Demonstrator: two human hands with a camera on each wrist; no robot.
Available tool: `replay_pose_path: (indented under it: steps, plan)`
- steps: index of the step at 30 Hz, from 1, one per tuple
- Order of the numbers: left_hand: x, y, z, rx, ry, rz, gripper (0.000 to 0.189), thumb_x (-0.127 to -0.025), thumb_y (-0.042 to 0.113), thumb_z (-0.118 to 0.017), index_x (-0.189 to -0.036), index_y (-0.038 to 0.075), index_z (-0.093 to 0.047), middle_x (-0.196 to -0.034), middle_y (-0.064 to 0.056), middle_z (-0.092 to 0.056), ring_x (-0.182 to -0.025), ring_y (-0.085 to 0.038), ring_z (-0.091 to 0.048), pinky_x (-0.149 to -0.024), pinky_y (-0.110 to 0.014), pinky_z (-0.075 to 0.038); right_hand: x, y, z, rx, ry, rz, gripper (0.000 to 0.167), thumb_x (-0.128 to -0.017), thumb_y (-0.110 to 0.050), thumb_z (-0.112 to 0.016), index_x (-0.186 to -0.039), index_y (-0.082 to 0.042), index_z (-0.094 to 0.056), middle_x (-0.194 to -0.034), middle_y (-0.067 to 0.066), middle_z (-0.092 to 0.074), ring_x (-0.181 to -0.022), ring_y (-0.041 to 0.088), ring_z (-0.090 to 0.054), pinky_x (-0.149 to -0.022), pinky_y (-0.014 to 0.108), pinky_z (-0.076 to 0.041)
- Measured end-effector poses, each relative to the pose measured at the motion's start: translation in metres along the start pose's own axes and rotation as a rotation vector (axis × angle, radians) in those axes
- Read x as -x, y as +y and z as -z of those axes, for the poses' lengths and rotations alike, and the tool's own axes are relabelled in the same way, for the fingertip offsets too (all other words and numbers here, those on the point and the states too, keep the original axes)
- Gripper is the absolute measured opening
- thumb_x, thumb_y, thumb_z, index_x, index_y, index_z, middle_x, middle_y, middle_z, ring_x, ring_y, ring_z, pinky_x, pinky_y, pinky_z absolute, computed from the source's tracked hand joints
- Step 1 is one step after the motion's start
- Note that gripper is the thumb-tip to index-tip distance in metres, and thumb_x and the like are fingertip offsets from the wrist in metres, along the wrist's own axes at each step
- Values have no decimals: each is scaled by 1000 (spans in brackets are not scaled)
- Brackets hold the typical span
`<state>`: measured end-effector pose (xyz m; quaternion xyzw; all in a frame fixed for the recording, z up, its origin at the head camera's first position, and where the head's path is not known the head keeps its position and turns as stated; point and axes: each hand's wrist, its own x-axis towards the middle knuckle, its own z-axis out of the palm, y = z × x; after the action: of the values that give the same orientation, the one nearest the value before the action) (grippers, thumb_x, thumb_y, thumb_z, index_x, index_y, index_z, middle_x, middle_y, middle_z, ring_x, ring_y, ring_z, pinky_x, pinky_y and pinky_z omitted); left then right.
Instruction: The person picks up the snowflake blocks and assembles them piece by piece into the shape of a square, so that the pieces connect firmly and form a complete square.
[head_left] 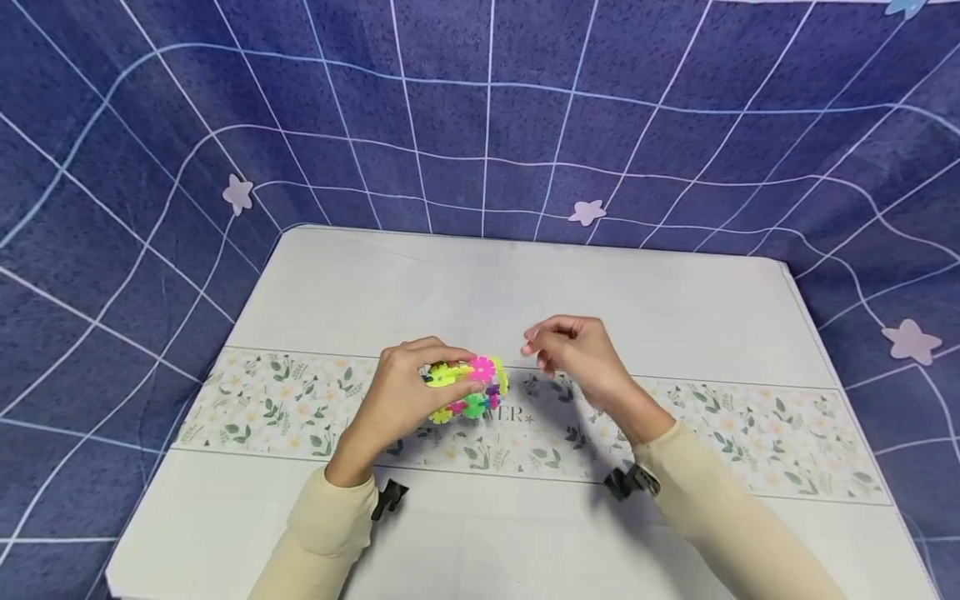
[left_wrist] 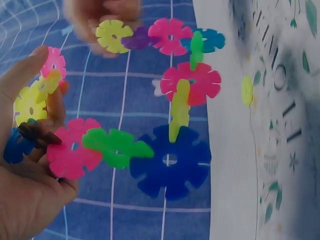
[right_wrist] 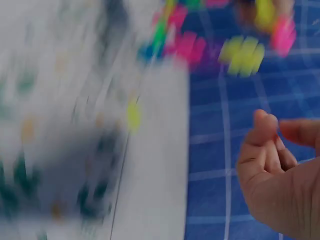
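My left hand (head_left: 397, 387) pinches a chain of notched plastic snowflake discs (head_left: 474, 406) between thumb and fingers, held above the table. In the left wrist view the linked discs curve round in an unclosed loop, among them a large dark blue disc (left_wrist: 172, 165), a green disc (left_wrist: 117, 147) and several pink ones. One end is a yellow disc (left_wrist: 114, 36), its neighbour a purple disc (left_wrist: 139, 38). My right hand (head_left: 581, 354) hovers to the right of the chain, apart from it. Its fingers are loosely bent, thumb near the index fingertip, and nothing shows between them.
A loose yellow disc (right_wrist: 133, 116) lies on the white table (head_left: 525, 292), near the edge of a printed floral band (head_left: 285, 400). Behind the table hangs a blue cloth (head_left: 450, 125) with a grid and stars. Black wrist straps are on both sleeves.
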<state>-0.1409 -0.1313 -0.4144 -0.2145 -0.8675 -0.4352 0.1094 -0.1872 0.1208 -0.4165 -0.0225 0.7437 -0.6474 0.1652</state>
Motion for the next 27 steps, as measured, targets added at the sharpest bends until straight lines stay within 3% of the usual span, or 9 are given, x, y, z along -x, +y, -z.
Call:
replay_pose_path:
  steps: [3,7,13,17,21,24,27]
  plan:
    - [5,-3,9,2,7,45,32,-75,24,-94,-104,18,-82,-92,10,-77,-90,-8,-72,-87,-34,-58,-26,19,1,279,-8,73,23,-98,-9,-63,-115,1,-75,-100,15,-78,-77,18,-69,-71,31,-60]
    - [8,-5,16,13,5,95,33,-76,26,-94,-106,20,-82,-94,12,-77,-94,-7,-72,-90,-35,-57,-49,45,-13,645,-98,198,30,-97,-13,-69,-124,0,-73,-109,14,-77,-92,21,-72,-81,32,-60]
    - [9,-5,18,48,7,107,30,-79,23,-92,-107,19,-82,-97,7,-78,-97,-12,-72,-92,-38,-57,-58,67,-36,941,-168,308,39,-97,-17,-73,-133,-4,-69,-115,11,-65,-95,19,-63,-85,36,-56]
    - [7,-4,17,65,12,109,31,-78,21,-92,-107,18,-82,-98,6,-78,-97,-13,-72,-93,-39,-57,-58,70,-36,1018,-147,363,34,-97,-17,-74,-129,-6,-72,-112,10,-64,-96,19,-64,-86,36,-56]
    - [7,-4,18,66,7,120,32,-77,22,-93,-107,19,-82,-98,7,-78,-99,-12,-72,-95,-40,-56,-59,71,-33,1003,-124,400,26,-97,-15,-74,-121,-6,-75,-108,8,-68,-96,20,-67,-88,36,-57]
    - [7,-4,17,64,-2,130,32,-78,23,-93,-107,20,-82,-99,8,-77,-99,-12,-72,-95,-41,-56,-56,72,-29,924,-85,431,19,-96,-11,-73,-113,-6,-78,-104,8,-74,-94,20,-71,-87,35,-59]
    - [7,-4,16,63,-5,119,31,-78,23,-92,-108,19,-82,-99,7,-78,-99,-12,-72,-95,-41,-57,-47,69,-21,773,-23,448,12,-96,-8,-72,-105,-7,-80,-100,7,-78,-88,17,-74,-80,31,-61]
